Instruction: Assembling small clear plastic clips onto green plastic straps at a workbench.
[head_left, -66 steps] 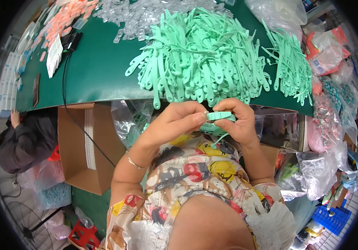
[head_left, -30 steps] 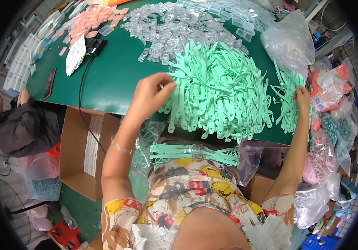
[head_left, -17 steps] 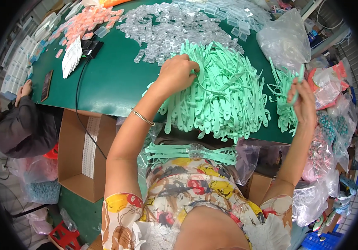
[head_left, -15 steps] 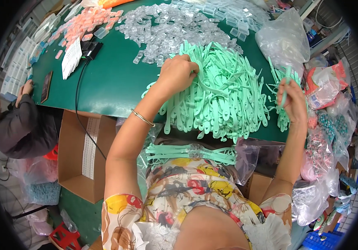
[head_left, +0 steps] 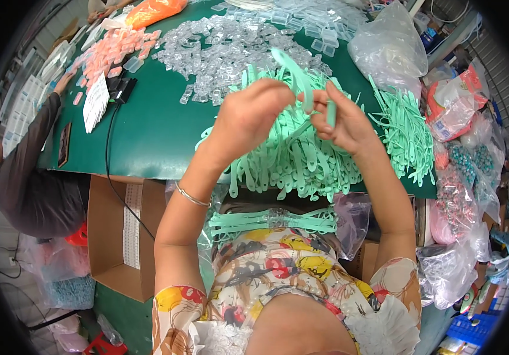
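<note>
Above a heap of mint-green plastic straps [head_left: 302, 157], both my hands are raised close together. My left hand [head_left: 254, 118] is closed, with its fingertips pinched against a curved green strap [head_left: 295, 68] that arches up over the heap. My right hand [head_left: 346, 124] faces it with bent fingers, a short green strap end [head_left: 331, 112] showing between thumb and fingers. Whether that end belongs to the arched strap, I cannot tell. Across my lap lies a bundle of green straps [head_left: 237, 220], with clear pieces around its middle.
A smaller pile of green straps [head_left: 408, 133] lies at the right table edge. Clear plastic pieces [head_left: 225, 53] and coral pieces [head_left: 112, 50] spread behind. Left are a black device [head_left: 125, 90], its cable and a cardboard box [head_left: 103, 231]. Another person [head_left: 29, 165] works far left. Plastic bags [head_left: 390, 47] crowd the right.
My right hand has moved left from the smaller pile with a green strap. My left hand has lifted slightly off the heap, and the hands now meet. The other person's arm reaches farther forward.
</note>
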{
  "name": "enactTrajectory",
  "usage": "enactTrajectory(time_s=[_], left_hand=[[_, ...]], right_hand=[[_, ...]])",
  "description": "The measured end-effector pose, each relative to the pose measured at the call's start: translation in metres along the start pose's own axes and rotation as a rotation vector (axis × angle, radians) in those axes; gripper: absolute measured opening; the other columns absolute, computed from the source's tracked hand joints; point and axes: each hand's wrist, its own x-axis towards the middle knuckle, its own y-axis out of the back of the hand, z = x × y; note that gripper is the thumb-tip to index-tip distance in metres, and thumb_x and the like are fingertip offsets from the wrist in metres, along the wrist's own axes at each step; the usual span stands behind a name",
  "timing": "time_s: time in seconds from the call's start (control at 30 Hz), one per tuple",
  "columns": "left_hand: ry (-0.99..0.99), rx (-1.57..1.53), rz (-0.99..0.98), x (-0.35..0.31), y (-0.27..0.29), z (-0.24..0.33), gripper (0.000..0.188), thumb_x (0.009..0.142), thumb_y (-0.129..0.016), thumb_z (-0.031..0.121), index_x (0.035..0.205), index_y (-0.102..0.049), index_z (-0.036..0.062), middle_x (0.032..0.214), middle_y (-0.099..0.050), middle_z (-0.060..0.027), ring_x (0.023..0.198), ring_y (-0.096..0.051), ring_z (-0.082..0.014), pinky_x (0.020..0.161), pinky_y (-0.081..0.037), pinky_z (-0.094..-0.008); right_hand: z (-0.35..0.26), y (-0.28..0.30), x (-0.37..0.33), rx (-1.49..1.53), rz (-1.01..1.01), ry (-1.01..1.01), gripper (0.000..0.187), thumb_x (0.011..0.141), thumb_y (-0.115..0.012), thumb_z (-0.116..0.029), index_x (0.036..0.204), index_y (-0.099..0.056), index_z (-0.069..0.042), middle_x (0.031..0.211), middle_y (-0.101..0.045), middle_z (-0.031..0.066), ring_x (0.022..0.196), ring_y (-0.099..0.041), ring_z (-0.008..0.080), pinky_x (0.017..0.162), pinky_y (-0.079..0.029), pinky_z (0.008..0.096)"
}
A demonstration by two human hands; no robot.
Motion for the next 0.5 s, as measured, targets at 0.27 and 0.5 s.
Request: enactTrajectory(time_s=[0.27,0.5], left_hand=[[-0.027,0.038,-0.206,-0.034,-0.016,0.016,0.021,0.067,-0.058,-0.005,0.087,-0.058,0.0043,0.086,-0.059,-0.0104,0.066,-0.059,-0.0244,0.056,-0.048,-0.0299],[0.748,0.512,0.123,-0.077,0.036,-0.102,0.028,0.072,-0.064,0.021,0.095,-0.057,0.0064,0.090,-0.060,-0.0121,0.081,-0.058,-0.0278,0.070,-0.046,-0.0378]], right_hand=[[0.029,-0.003,0.006,-0.118,0.144,0.325,0.025,0.088,-0.050,-0.023,0.104,-0.051,-0.003,0.061,-0.045,-0.0035,0.051,-0.035,0.0043,0.046,-0.028,0.0194],[0.020,-0.012,-0.037,-0.251,0.119,0.531,0.028,0.092,-0.042,-0.023,0.099,-0.049,0.004,0.051,-0.034,-0.0040,0.053,-0.035,0.0059,0.052,-0.031,0.0205]])
